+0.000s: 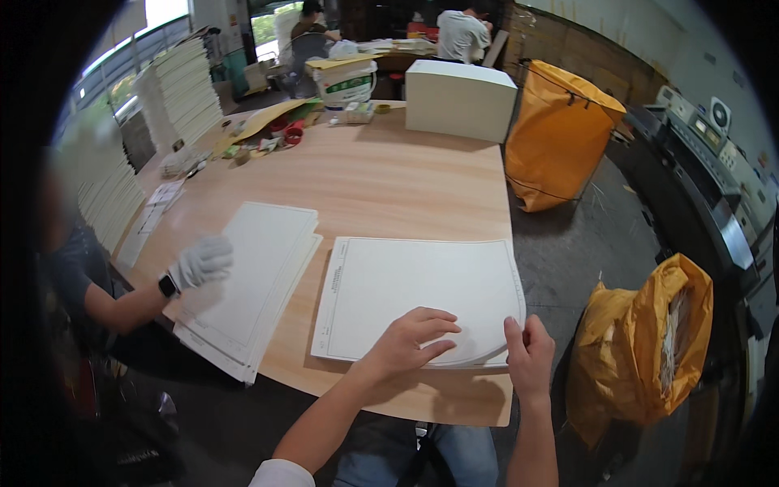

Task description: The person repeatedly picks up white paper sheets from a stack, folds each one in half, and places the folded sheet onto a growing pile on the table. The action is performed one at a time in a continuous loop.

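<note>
The paper stack (406, 284) lies flat on the counter (406, 178). My left hand (410, 341) presses it, fingers spread (gripping nothing); my right hand (529, 357) pinches its near right corner.

Left hand (410, 337) flat on paper stack (406, 284); right hand (529, 353) apparently lifting corner.

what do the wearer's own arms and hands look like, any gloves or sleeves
Both hands, left hand and right hand, are bare: no gloves, rings or watch visible. The forearms are uncovered. A white sleeve shows on the left arm at the lower edge; no sleeve is visible on the right.
</note>
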Demonstrator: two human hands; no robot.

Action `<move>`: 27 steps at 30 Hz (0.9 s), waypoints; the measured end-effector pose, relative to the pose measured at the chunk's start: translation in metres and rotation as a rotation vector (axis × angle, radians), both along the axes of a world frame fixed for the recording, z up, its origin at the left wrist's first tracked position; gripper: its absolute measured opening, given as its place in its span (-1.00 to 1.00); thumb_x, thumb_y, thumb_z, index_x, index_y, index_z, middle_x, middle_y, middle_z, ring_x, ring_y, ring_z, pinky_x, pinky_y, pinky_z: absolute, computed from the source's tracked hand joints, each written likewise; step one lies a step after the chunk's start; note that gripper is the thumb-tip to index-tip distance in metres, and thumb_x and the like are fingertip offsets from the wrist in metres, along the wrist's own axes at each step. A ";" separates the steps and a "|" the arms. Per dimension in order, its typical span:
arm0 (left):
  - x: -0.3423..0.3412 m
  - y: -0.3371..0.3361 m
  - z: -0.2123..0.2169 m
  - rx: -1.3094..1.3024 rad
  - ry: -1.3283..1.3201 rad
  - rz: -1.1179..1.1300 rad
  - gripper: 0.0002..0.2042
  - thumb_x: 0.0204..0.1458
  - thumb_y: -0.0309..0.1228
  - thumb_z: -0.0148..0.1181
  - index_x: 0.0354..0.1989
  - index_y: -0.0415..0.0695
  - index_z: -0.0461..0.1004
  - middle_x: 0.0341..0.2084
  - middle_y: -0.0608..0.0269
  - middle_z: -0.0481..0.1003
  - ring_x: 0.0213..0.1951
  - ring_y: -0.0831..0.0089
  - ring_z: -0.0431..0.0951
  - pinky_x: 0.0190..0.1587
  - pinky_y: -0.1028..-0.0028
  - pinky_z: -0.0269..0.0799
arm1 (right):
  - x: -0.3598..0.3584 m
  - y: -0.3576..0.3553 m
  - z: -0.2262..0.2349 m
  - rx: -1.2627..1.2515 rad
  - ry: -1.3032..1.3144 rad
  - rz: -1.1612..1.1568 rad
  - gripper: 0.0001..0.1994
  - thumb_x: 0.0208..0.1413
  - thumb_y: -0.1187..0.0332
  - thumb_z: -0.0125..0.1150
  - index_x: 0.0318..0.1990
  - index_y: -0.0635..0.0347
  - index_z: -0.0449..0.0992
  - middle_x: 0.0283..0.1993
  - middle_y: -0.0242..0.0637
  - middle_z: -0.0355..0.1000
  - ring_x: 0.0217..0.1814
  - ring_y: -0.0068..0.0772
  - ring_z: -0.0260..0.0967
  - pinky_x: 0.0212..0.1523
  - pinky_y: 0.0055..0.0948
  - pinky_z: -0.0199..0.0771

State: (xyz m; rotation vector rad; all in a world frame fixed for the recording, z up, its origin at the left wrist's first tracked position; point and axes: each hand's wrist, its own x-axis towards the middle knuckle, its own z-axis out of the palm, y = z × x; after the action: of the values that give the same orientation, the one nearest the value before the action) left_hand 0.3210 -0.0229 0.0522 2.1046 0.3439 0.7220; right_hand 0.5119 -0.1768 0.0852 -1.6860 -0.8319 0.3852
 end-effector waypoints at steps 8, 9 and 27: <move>-0.003 -0.001 0.009 -0.051 0.003 -0.103 -0.44 -0.04 -0.35 0.62 0.20 -0.07 0.63 0.17 0.14 0.58 0.20 0.23 0.56 0.25 0.30 0.53 | 0.008 0.002 0.014 0.198 0.556 0.122 -0.63 0.45 0.26 0.11 -0.48 0.08 0.30 -0.59 -0.44 0.26 -0.60 -0.52 0.34 -0.57 -0.49 0.28; -0.004 0.000 0.006 -0.099 -0.001 -0.112 -0.41 -0.04 -0.37 0.63 0.23 -0.07 0.62 0.18 0.14 0.57 0.20 0.24 0.56 0.25 0.29 0.53 | 0.009 0.002 0.013 0.193 0.552 0.126 -0.63 0.45 0.25 0.12 -0.49 0.07 0.30 -0.59 -0.44 0.27 -0.60 -0.52 0.34 -0.57 -0.48 0.28; 0.001 -0.007 0.007 -0.093 -0.054 -0.092 -0.40 -0.04 -0.42 0.62 0.25 -0.16 0.57 0.10 0.10 0.53 0.15 0.25 0.53 0.24 0.33 0.43 | 0.006 0.007 0.021 0.168 0.557 0.118 -0.63 0.39 0.26 0.22 -0.50 0.04 0.31 -0.59 -0.43 0.34 -0.59 -0.54 0.39 -0.56 -0.51 0.31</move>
State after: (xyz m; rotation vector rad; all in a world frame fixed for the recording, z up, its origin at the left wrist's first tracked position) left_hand 0.3219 -0.0302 0.0595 1.9960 0.2449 0.6949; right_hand 0.5179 -0.1699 0.1064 -1.2818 -0.5304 0.7997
